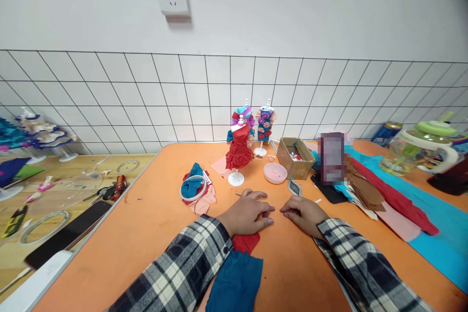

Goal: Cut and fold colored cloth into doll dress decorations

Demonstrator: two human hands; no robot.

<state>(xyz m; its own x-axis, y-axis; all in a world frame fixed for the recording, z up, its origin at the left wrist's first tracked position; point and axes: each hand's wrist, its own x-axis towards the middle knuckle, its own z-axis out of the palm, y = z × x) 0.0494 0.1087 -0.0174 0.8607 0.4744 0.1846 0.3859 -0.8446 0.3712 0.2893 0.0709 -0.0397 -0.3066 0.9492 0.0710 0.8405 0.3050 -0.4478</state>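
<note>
While the left hand (252,212) and right hand (305,213) curl part-closed in front of the pink bowl (275,173), I cannot tell whether either pinches anything; the left cuff (219,231), overlapping the red fabric (247,243) farther in front of the bowl, could drag it askew.

Teal cloth (237,280) — red cloth (247,243) — orange tabletop (135,219)

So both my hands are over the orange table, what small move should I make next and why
Probably draw your left hand back slightly and pick up the red cloth: it lies on your side of that hand, partly hidden by it, and meets the blue cloth. Your right hand is farther from it, fingertips close together; whether they pinch something small, I can't tell.
</note>
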